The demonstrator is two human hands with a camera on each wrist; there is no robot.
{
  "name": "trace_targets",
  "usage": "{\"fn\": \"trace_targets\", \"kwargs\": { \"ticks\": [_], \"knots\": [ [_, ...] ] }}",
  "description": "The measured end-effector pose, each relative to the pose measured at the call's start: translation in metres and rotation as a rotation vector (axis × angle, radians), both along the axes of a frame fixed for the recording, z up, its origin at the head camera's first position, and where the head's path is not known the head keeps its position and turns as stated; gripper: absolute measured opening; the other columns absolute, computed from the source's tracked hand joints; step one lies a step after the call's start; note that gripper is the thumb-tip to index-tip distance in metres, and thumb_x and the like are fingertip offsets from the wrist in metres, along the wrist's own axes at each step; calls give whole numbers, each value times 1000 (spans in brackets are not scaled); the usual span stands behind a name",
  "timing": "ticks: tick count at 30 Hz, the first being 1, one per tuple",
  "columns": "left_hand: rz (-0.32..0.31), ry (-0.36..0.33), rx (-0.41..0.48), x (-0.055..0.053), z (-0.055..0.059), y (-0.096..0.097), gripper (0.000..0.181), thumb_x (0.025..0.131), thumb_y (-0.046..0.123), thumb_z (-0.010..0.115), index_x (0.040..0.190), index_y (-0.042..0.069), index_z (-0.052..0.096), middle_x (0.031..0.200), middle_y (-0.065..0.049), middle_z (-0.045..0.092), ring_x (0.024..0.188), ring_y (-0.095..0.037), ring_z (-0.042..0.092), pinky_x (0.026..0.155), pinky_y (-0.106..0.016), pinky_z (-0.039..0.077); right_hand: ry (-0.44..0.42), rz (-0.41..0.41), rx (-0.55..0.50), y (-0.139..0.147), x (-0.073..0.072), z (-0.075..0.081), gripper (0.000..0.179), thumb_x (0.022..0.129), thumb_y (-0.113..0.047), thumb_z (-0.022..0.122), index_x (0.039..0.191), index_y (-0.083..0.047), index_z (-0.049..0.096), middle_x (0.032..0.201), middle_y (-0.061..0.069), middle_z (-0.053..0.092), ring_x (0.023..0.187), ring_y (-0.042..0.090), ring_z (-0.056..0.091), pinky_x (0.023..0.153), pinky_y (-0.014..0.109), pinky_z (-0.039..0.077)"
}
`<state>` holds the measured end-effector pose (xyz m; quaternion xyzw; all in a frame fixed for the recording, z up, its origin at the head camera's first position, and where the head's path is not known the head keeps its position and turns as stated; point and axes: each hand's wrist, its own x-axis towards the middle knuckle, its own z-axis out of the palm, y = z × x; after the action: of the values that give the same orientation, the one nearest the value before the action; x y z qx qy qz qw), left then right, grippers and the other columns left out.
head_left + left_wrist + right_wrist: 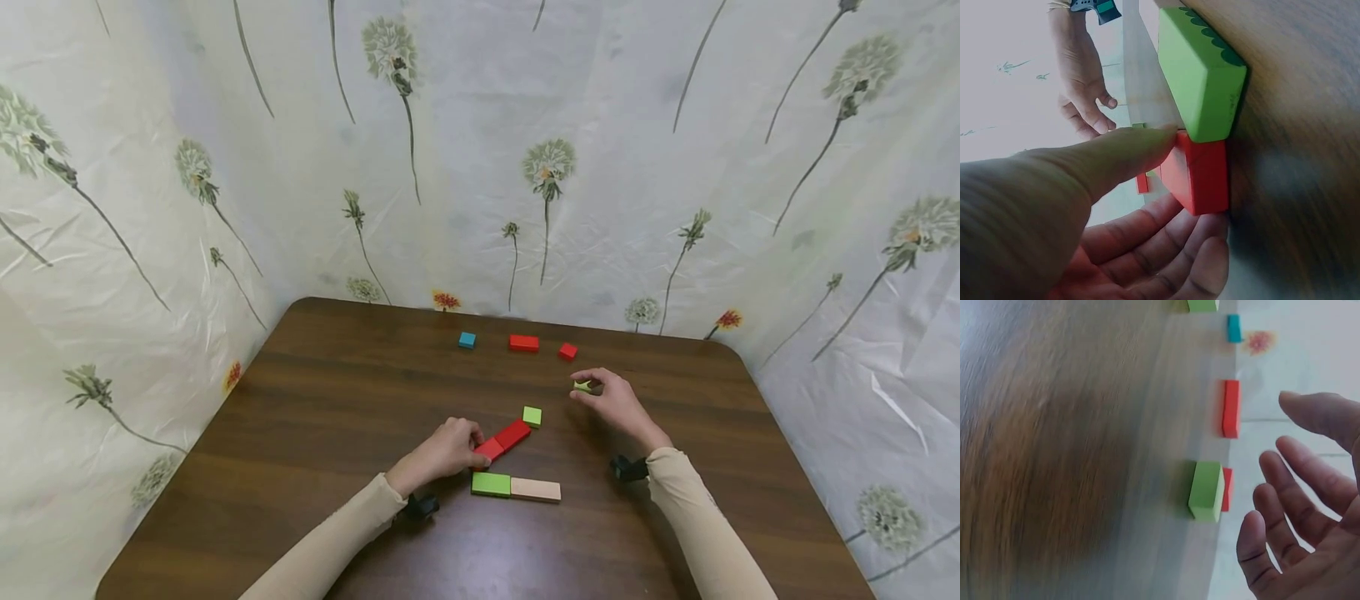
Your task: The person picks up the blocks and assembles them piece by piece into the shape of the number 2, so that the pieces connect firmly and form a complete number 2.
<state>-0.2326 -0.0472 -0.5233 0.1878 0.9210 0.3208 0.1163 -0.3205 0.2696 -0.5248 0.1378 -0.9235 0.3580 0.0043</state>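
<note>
My left hand pinches the near red block between thumb and fingers; its end face shows in the left wrist view. That block meets a second red block, forming a slanting row with a small green block at its far end. Just in front of the row lie a longer green block and a pale wooden block, end to end. My right hand hovers by another green block, with thumb and fingers spread apart and the block beyond their tips in the right wrist view.
Along the table's back edge stand a blue block, a red rectangular block and a small red block. The brown wooden table meets a dandelion-patterned curtain at the back and sides.
</note>
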Motion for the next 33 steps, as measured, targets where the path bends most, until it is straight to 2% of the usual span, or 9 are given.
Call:
{"fn": "trace_targets", "kwargs": {
  "ticks": [8, 18, 33],
  "knots": [
    [3, -20, 4, 0, 1, 0, 23, 80, 21, 79, 89, 3, 68, 75, 0, 61, 60, -7, 49, 54, -20, 42, 39, -40, 9, 15, -8, -5, 40, 88, -25, 71, 123, -8, 63, 122, 17, 60, 109, 35, 57, 89, 52, 46],
    [-1, -15, 2, 0, 0, 1, 23, 80, 21, 79, 89, 3, 68, 74, 1, 61, 60, -8, 48, 54, -20, 41, 4, -53, 8, 27, -14, -14, 44, 90, -27, 69, 128, -7, 60, 129, 19, 57, 116, 39, 54, 95, 55, 42],
    [8, -15, -7, 0, -1, 2, 22, 80, 21, 79, 88, 4, 68, 74, 1, 60, 60, -7, 48, 54, -20, 41, -14, -51, -27, 33, -18, -21, 50, 90, -27, 68, 132, -3, 55, 129, 19, 58, 116, 39, 55, 93, 54, 45]
  ]
}}
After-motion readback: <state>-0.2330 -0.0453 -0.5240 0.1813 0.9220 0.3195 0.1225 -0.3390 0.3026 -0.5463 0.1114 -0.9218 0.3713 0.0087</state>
